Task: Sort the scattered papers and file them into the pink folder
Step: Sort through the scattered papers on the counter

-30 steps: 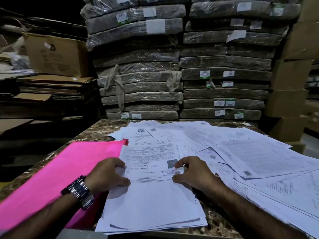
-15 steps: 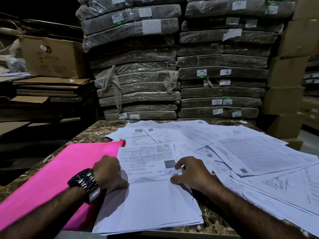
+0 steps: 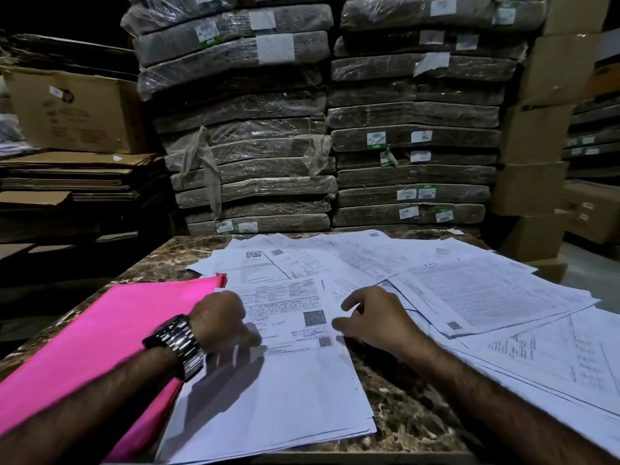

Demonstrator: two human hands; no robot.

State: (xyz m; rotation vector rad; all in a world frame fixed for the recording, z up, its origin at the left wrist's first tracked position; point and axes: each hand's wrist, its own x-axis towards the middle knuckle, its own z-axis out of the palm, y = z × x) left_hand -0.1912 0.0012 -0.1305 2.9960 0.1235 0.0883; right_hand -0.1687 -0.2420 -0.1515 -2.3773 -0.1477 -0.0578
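A pink folder (image 3: pixel 100 337) lies shut on the left of the marble table. A neat stack of printed papers (image 3: pixel 285 391) rests beside it at the front centre. My left hand (image 3: pixel 221 320), with a steel watch on the wrist, presses on the stack's left edge, fingers curled down. My right hand (image 3: pixel 372 317) hovers at the stack's right edge, fingers apart, gripping nothing. Scattered papers (image 3: pixel 469 283) overlap across the right and back of the table.
The brown marble table (image 3: pixel 402 407) ends just below the stack. Two tall piles of plastic-wrapped bundles (image 3: pixel 328 129) stand behind it. Cardboard boxes (image 3: pixel 73 109) and flattened cartons sit at the left, with more boxes (image 3: pixel 536 129) at the right.
My right hand has let go of the top sheet and lifted slightly to the right. My left hand slid a little toward the stack's middle. The camera moved closer.
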